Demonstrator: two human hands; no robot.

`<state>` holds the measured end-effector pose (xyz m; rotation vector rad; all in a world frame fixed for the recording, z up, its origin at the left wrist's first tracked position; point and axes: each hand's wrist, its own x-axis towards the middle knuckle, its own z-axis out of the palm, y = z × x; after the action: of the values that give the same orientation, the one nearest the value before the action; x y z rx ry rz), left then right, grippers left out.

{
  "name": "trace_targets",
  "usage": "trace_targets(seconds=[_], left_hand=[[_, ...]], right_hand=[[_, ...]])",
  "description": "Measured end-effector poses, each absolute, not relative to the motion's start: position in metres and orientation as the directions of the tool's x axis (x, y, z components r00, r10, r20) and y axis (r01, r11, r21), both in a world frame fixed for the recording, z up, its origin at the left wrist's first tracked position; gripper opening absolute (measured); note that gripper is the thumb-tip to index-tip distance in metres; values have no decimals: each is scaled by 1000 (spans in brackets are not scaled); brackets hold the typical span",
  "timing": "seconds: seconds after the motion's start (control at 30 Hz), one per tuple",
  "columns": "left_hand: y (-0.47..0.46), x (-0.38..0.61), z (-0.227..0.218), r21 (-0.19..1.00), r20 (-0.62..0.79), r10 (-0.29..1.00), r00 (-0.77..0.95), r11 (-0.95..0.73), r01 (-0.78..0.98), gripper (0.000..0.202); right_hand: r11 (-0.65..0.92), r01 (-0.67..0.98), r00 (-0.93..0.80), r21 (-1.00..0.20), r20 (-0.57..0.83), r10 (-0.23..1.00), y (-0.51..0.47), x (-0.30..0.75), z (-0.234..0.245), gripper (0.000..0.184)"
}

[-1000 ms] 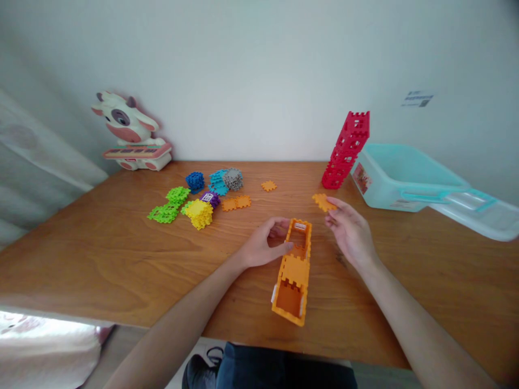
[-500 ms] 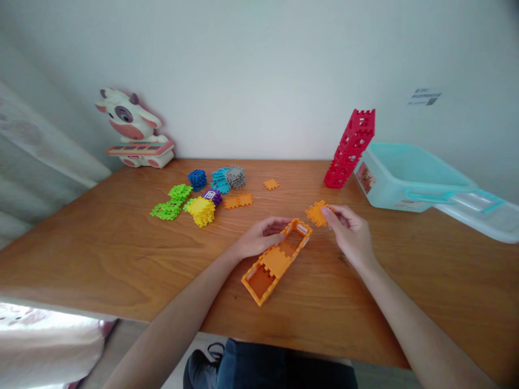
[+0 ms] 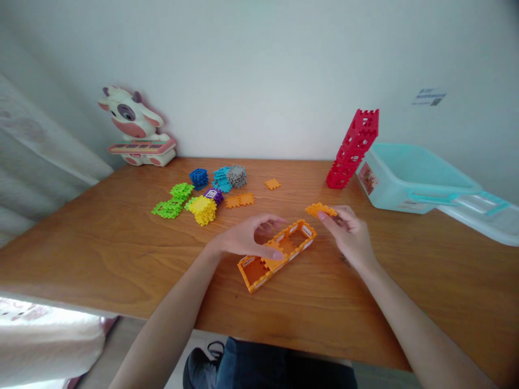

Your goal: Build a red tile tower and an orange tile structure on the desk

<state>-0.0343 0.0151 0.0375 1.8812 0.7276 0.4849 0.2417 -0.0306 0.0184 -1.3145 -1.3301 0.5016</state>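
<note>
Orange block tube (image 3: 295, 240) swung round, lying flat; left hand (image 3: 247, 237) spread-fingered across it; right hand (image 3: 348, 232) pinching orange tile (image 3: 320, 209).

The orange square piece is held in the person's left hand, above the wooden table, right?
Not the left: the head view shows the orange square piece pinched in the right hand, above the wooden table.
</note>
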Motion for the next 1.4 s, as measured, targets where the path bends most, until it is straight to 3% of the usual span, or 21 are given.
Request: trace_targets(seconds=[0.07, 0.13, 0.27, 0.37, 0.53, 0.6, 0.7, 0.8, 0.9, 1.07, 1.4], left_hand=[[11, -36, 41, 896, 41, 629, 776, -368, 250, 91], [7, -37, 45, 865, 59, 597, 800, -431, 257, 96], [6, -40, 53, 772, 81, 508, 858, -576, 268, 83], [11, -45, 54, 661, 177, 448, 876, -714, 231, 77], [17, -45, 46, 424, 323, 506, 800, -833, 356, 64], [18, -40, 38, 380, 372, 545, 751, -828, 413, 55], [20, -30, 26, 402, 442, 642, 627, -766, 502, 45], [21, -23, 20, 499, 481, 692, 538, -721, 481, 30], [18, -21, 25, 627, 429, 705, 565, -682, 376, 21], [9, -17, 33, 752, 373, 688, 623, -617, 231, 25], [8, -12, 28, 769, 360, 673, 646, -606, 203, 26]], right_hand=[[262, 405, 284, -876, 392, 875, -31, 243, 19, 28], [234, 366, 292, -901, 350, 890, -31, 245, 19, 28], [227, 238, 269, -944, 289, 919, -30, 246, 17, 32], [218, 199, 179, -955, 254, 951, -31, 244, 18, 38], [133, 250, -4, -959, 136, 991, -38, 237, 25, 41], [120, 239, -45, -963, 113, 993, -40, 235, 27, 42], [118, 219, -103, -969, 97, 990, -41, 233, 27, 42], [137, 214, -153, -967, 105, 983, -42, 232, 25, 37], [168, 216, -134, -962, 142, 981, -43, 230, 23, 35], [261, 325, -19, -909, 269, 963, -46, 221, 22, 27], [319, 432, -91, -844, 311, 946, -50, 212, 22, 18]])
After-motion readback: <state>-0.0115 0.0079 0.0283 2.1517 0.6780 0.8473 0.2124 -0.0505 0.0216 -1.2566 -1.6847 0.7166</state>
